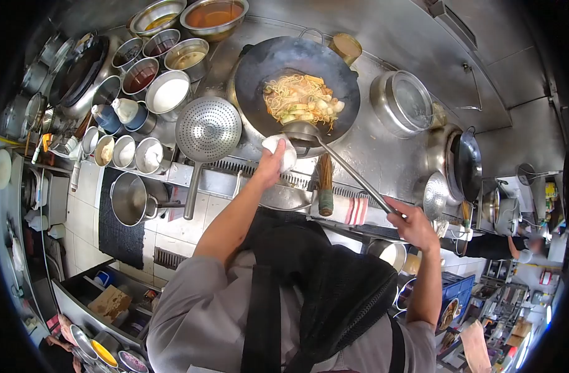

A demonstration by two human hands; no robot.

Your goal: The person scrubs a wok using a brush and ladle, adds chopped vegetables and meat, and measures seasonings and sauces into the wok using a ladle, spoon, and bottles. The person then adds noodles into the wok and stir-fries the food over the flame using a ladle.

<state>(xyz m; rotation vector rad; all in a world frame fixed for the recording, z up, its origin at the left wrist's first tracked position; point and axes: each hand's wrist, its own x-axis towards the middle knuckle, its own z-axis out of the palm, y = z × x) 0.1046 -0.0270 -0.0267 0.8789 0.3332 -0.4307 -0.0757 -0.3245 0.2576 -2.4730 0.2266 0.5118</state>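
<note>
A large dark wok (253,93) sits on the range with noodles and cut vegetables (300,96) heaped in it. My left hand (270,165) is closed on a folded white cloth (288,156) at the wok's near rim; whether it also grips a wok handle beneath is hidden. My right hand (415,225) is wrapped round the end of a long metal ladle (356,174). The ladle's bowl lies inside the near side of the wok, against the front of the noodles. A bamboo brush (325,180) lies between the two hands, below the wok.
A perforated strainer (208,129) lies left of the wok. Beyond it stand bowls of sauces and white seasoning (168,93). At right are stacked metal pots (405,102) and another wok (469,165). An open drawer (91,311) juts out lower left. Another person (483,246) stands far right.
</note>
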